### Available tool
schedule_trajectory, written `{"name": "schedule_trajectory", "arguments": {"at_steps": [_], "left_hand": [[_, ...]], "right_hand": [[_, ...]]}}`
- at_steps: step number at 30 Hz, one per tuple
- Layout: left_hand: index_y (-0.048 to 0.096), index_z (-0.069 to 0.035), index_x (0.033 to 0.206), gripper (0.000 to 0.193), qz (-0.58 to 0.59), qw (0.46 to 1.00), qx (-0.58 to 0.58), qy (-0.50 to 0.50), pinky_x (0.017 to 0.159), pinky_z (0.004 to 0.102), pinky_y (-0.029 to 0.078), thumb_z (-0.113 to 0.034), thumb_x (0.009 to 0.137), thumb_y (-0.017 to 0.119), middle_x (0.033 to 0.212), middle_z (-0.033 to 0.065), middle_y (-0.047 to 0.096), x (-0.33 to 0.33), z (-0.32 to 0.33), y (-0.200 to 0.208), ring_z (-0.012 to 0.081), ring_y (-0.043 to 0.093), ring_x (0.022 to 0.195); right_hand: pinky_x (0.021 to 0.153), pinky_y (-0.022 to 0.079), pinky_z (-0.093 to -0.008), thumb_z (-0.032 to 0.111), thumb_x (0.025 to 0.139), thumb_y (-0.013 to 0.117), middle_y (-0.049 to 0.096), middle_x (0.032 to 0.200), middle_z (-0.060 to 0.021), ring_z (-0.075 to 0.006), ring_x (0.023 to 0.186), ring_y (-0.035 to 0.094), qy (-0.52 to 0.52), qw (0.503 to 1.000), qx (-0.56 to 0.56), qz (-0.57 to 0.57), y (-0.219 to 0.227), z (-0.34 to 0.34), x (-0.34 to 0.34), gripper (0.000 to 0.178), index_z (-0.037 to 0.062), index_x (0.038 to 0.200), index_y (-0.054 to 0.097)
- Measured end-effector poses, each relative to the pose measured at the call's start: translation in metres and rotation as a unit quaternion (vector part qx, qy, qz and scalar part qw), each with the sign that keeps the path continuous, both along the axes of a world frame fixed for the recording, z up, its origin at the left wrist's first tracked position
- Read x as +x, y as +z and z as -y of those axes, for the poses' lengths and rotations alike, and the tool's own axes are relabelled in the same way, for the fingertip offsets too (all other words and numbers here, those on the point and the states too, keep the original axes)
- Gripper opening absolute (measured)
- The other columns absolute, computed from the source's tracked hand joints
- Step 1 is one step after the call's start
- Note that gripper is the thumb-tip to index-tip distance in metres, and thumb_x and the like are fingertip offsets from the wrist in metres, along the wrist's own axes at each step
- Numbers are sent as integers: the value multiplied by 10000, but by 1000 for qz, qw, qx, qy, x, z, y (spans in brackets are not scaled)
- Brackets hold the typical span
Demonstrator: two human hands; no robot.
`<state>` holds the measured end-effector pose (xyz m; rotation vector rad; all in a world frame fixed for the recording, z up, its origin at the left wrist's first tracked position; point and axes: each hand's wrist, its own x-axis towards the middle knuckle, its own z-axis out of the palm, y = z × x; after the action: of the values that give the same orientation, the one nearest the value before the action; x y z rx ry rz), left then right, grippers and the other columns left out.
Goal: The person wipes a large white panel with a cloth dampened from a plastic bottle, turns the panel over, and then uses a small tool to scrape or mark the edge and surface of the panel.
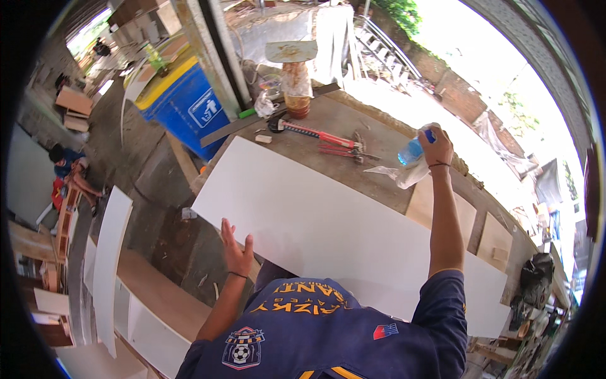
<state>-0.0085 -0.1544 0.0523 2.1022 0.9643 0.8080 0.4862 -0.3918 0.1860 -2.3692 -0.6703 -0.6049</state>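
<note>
A large white panel lies flat on the workbench in front of me. My left hand rests on its near left edge with the fingers spread, holding nothing. My right hand is stretched out past the panel's far edge and grips a clear plastic bottle with a blue cap. A crumpled clear plastic bag hangs just under that hand and the bottle. My dark blue shirt fills the bottom of the view.
Red-handled tools lie on the bench beyond the panel, near a rusty can topped with a flat plate. A blue bin with a yellow lid stands at left. White panels lean at lower left. A person sits far left.
</note>
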Motion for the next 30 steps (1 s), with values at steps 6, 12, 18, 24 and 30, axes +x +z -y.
{"name": "schedule_trajectory", "arguments": {"at_steps": [6, 12, 18, 24, 30], "left_hand": [[348, 44, 1336, 760, 75, 953, 43, -289, 1040, 404, 331, -285, 771, 735, 1340, 213, 431, 138, 44, 77, 333, 411, 1256], [439, -9, 1243, 699, 106, 904, 6, -414, 894, 400, 444, -317, 698, 750, 1166, 227, 547, 213, 101, 147, 354, 557, 1056], [531, -26, 1098, 504, 6, 864, -110, -491, 752, 377, 513, -236, 690, 740, 884, 172, 660, 199, 109, 147, 319, 662, 832], [574, -32, 1017, 479, -157, 817, 15, -554, 706, 386, 505, -319, 669, 733, 795, 179, 647, 210, 96, 157, 336, 650, 772], [590, -60, 966, 456, -261, 752, 167, -582, 705, 438, 502, -335, 620, 704, 784, 182, 641, 231, 86, 177, 364, 631, 768]], "right_hand": [[721, 511, -314, 233, 707, 743, 665, 892, -85, -197, 768, 643, 140, 986, 81, -49, 95, -3, -122, 309, 79, 962, 661], [758, 482, -256, 153, 761, 721, 657, 933, -74, -141, 824, 610, 224, 963, 119, -87, 91, 4, -211, 312, 11, 1028, 642], [781, 474, -237, 143, 899, 584, 633, 990, -66, -108, 876, 590, 175, 785, 467, -368, 13, 58, -215, 373, -23, 1225, 514], [872, 450, -258, 89, 866, 596, 616, 1079, -99, -137, 978, 575, 175, 662, 551, -478, -26, 65, -249, 417, -54, 1242, 488], [863, 459, -259, 35, 867, 544, 613, 1077, -98, -136, 973, 577, 168, 636, 574, -488, -41, 69, -259, 381, -39, 1238, 494]]}}
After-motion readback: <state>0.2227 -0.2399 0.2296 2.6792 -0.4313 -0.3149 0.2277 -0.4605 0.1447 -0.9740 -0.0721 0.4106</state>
